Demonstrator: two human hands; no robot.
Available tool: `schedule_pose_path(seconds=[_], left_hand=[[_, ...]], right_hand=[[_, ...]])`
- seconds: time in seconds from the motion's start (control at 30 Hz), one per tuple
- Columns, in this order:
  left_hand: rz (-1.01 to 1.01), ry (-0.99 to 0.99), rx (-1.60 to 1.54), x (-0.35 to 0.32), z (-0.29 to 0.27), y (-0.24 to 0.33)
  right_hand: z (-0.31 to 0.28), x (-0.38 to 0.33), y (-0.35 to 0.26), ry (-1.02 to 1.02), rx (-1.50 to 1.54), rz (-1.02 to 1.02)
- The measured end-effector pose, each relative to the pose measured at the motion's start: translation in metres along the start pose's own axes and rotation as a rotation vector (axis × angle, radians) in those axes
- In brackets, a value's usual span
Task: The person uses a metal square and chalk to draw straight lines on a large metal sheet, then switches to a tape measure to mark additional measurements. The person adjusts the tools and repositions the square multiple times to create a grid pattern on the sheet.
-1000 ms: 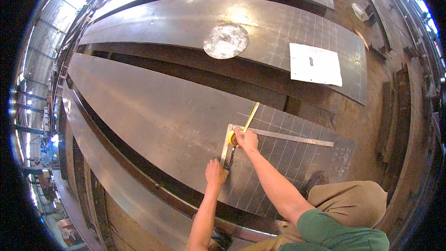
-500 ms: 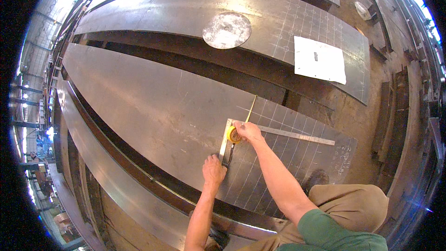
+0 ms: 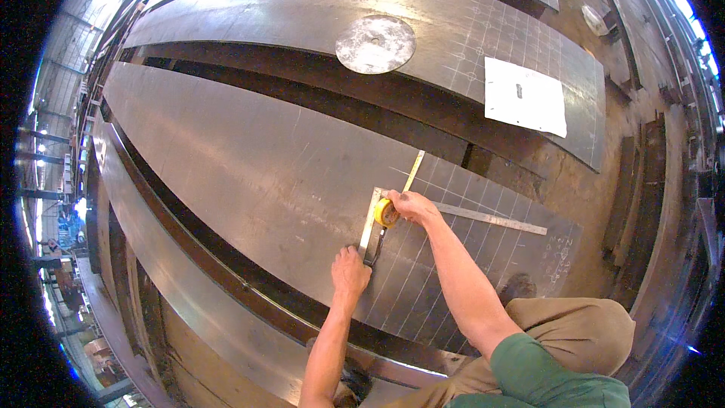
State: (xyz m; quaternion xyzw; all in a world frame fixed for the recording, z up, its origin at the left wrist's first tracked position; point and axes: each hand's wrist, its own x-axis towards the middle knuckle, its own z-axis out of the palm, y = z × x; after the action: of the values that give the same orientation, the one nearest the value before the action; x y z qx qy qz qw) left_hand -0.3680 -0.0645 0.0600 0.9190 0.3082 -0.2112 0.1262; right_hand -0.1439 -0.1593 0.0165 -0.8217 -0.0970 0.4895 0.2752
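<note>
A yellow tape measure [image 3: 386,213] is gripped in my right hand [image 3: 412,207], whose fingers are closed round its case. Its pulled-out blade [image 3: 412,171] runs away from me to the far edge of the steel plate [image 3: 249,151]. A metal carpenter's square [image 3: 491,218] lies flat on the plate, its corner beside the tape case and its long leg reaching right under my right wrist. My left hand [image 3: 350,272] is closed at the near end of the square's short leg. A dark strap [image 3: 377,248] hangs from the tape case toward my left hand. White layout lines cross the plate's right part.
Beyond a dark gap lies a second marked steel plate [image 3: 249,7], bearing a round, whitish disc [image 3: 375,44] and a sheet of white paper [image 3: 525,98]. Another long steel piece [image 3: 189,279] runs along the near left. My bent knee [image 3: 581,332] is at lower right.
The tape blade has turned and now shows more of its yellow face. Both hands keep their holds; the whole view has shifted slightly.
</note>
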Motion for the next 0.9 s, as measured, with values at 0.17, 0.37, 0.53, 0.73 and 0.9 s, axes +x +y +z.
schedule_pose_path(seconds=[0.17,0.37,0.53,0.73,0.9], left_hand=[[-0.002,-0.005,0.043,0.0,0.002,-0.003],[0.014,-0.016,0.072,0.002,-0.003,0.002],[0.009,0.0,0.052,0.003,0.0,0.004],[0.018,0.003,0.049,0.003,0.003,0.002],[0.015,0.009,0.046,0.004,0.003,0.003]], right_hand=[[0.005,-0.005,-0.006,0.031,-0.033,-0.05],[0.012,0.002,-0.005,0.135,-0.169,-0.1],[0.008,0.008,-0.007,0.117,-0.214,-0.061],[0.011,0.008,-0.009,0.138,-0.187,-0.041],[0.009,0.011,-0.009,0.106,-0.192,-0.005]])
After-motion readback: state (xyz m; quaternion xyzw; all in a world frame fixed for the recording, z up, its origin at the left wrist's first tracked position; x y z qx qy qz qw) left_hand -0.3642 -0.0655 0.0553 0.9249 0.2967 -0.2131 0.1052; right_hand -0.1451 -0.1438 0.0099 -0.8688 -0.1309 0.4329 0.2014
